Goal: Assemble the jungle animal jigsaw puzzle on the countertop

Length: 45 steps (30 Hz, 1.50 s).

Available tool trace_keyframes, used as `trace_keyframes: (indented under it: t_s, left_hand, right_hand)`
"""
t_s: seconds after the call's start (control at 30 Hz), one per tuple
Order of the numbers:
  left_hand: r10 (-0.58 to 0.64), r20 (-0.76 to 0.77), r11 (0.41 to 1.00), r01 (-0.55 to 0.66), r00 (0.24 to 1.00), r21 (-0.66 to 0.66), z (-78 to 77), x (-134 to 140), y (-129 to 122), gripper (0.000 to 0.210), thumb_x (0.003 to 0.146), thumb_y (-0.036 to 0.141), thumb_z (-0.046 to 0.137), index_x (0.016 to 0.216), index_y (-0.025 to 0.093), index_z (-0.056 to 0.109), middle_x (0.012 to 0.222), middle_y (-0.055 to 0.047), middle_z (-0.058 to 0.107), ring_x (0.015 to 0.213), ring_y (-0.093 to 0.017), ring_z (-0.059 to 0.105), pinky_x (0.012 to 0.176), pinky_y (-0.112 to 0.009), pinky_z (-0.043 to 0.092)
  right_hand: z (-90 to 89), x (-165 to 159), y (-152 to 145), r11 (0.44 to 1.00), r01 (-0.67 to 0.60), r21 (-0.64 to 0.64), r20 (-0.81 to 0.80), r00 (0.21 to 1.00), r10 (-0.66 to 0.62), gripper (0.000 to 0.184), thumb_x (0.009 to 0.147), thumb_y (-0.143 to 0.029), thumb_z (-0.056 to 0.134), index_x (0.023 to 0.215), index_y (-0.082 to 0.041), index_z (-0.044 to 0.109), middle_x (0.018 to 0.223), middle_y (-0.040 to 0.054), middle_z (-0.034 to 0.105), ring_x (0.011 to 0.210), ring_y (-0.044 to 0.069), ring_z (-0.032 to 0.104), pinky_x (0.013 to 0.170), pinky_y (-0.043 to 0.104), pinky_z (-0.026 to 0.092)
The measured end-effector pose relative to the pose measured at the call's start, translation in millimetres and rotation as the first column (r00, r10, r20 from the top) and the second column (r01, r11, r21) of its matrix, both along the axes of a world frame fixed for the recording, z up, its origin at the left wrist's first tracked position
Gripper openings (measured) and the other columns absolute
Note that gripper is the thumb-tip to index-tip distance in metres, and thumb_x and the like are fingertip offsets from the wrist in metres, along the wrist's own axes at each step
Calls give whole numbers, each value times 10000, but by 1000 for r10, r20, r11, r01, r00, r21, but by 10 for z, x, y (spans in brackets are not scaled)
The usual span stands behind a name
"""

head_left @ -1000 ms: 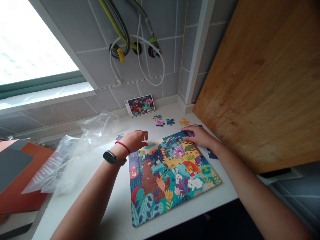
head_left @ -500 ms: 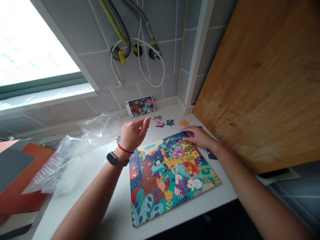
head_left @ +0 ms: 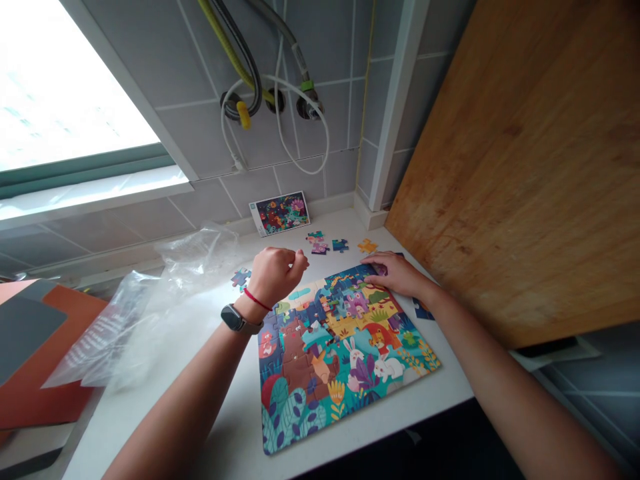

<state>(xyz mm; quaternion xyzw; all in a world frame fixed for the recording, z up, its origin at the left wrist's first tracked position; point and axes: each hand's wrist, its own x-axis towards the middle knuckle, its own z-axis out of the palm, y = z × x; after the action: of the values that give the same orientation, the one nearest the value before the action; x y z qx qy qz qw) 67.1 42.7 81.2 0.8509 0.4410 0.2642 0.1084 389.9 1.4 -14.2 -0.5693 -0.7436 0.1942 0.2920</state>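
Observation:
A mostly assembled jigsaw puzzle (head_left: 345, 353) with colourful forest animals lies on the white counter. Over its far left edge is my left hand (head_left: 276, 275), its fingers curled closed and turned away, so anything inside is hidden. My right hand (head_left: 395, 273) rests at the puzzle's far right corner, thumb and fingers apart, touching the edge. A bit of purple shows beneath its palm. Loose puzzle pieces lie beyond the board: a pink and teal cluster (head_left: 318, 243), a blue piece (head_left: 340, 245) and an orange piece (head_left: 367, 246). Another blue piece (head_left: 241, 278) sits left of my left hand.
A picture card (head_left: 281, 213) leans on the tiled wall. Clear plastic bags (head_left: 150, 320) spread over the counter's left side, near an orange and grey box (head_left: 45, 353). A wooden panel (head_left: 500, 167) stands at the right. Hoses and a white cable (head_left: 327, 143) hang above.
My left hand has moved slightly right and nearer to me, with its fingers curled in more. The blue piece on its left shows more fully. My right hand stays in place.

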Motion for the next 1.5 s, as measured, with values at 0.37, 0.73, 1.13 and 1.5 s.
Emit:
trace_keyframes:
  t_s: [0.37,0.73,1.13,1.5]
  left_hand:
    - [92,-258,991,-115,962,-74,-9,65,3,492,1030,442,435,797,237,816,734,-82,775,756,-236,747,681,-299,515]
    - [207,-421,961,-264,883,-83,122,-468,411,382,1029,414,419,1144,302,765,1108,-75,807,1008,-273,754,800,-334,545]
    - [-117,-466,970,-1,877,-244,-357,-320,350,548,976,533,534,1373,177,662,1339,-183,699,1161,-353,705,963,-435,538]
    - [-179,-114,984,177,977,-24,-936,-50,443,270,979,228,508,1042,197,769,1165,-128,726,1026,-280,650,981,-420,522]
  right_hand:
    - [-36,27,7,1000,-21,16,-21,1000,21,396,774,-321,870,1160,-258,804,1210,97,776,1123,294,705,1030,447,535]
    - [-99,26,62,959,218,182,-237,956,-172,180,945,-344,638,958,-219,767,1021,84,743,980,236,720,947,386,572]
    - [-14,-39,28,966,246,78,-223,949,-223,246,936,-396,593,967,-212,753,1025,102,770,964,255,727,869,388,576]
    - [79,-164,102,978,186,94,-91,980,-177,219,939,-355,618,1030,-214,758,1088,104,753,1033,246,717,892,379,582]
